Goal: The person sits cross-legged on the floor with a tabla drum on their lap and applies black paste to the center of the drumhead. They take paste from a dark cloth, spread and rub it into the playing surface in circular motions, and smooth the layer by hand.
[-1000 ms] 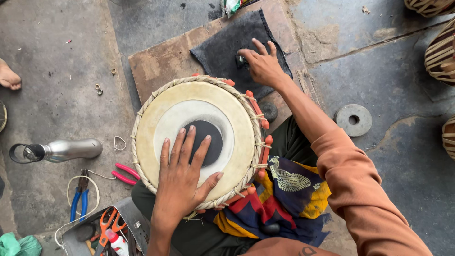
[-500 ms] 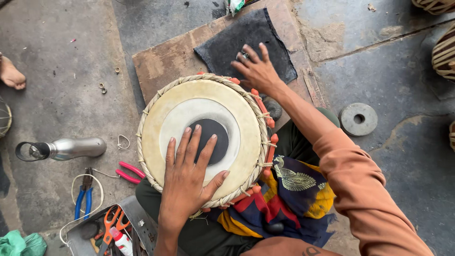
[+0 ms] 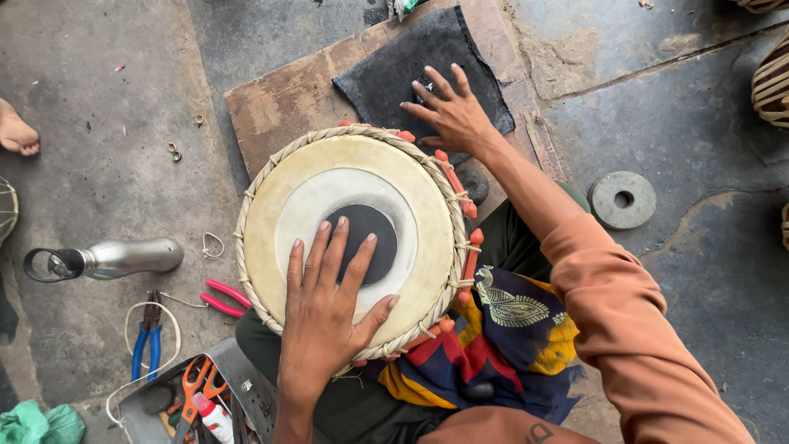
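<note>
The drum (image 3: 353, 242) sits in the person's lap at centre. The left hand (image 3: 325, 308) lies flat and spread on its skin (steadying, I judge); the right hand (image 3: 452, 115), open, presses the dark cloth (image 3: 403, 70) at 12 o'clock, needing a grip.

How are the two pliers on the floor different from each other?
The blue-handled pliers look bigger and lie almost whole in view, pointing up toward the metal bottle. The pink-handled pliers look slimmer, and their jaws are hidden under the drum, so only the handles show. Both lie on the concrete floor, handles spread, away from the left hand.
</note>
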